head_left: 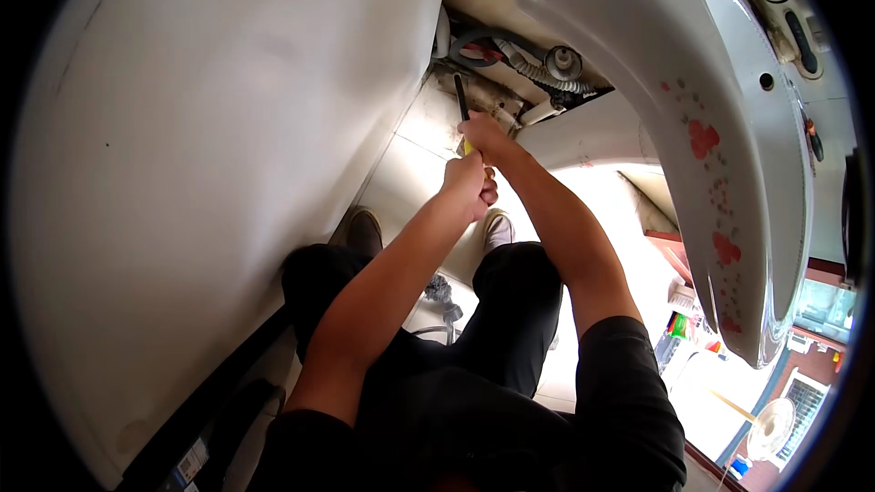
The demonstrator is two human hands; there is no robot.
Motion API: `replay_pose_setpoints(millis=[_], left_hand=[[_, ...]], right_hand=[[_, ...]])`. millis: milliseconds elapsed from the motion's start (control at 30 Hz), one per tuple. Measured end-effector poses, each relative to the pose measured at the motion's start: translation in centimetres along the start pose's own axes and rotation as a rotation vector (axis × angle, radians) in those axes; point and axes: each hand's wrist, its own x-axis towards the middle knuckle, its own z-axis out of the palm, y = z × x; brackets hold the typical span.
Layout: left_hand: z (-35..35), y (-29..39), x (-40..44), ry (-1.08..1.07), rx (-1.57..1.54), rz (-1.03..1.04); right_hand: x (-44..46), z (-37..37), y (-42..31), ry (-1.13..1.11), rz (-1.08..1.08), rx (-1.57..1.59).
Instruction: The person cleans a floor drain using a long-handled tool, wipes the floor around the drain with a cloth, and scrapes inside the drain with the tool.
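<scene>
Both my hands are closed, one above the other, around a long thin tool (461, 96) with a straight black end and a bit of yellow between the hands; its exact kind does not show. My right hand (484, 135) is the upper one, nearer the black end. Just below, my left hand (467, 184) has its fingers wrapped over the lower part, hiding it. The black end points to the dirty, stained corner of the tiled floor (415, 132), near a ribbed drain hose (533, 71) and a grey hose (469, 39).
A white washbasin (629, 46) with red flower prints overhangs on the right, above a white pedestal (592, 137). On the left rises a pale flat panel (219, 128). A dark bristly object (439, 290) lies between my shoes. An orange-and-black handled tool (813, 138) rests by the basin.
</scene>
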Motion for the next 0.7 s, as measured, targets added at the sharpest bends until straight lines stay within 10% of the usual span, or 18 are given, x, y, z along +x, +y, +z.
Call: replay_pose_setpoints(millis=[700], left_hand=[[-0.3,-3.8,1.6,-0.207,0.061,-0.146]], right_hand=[[-2.8,-3.4,1.4,0.047,-0.002,-0.556]])
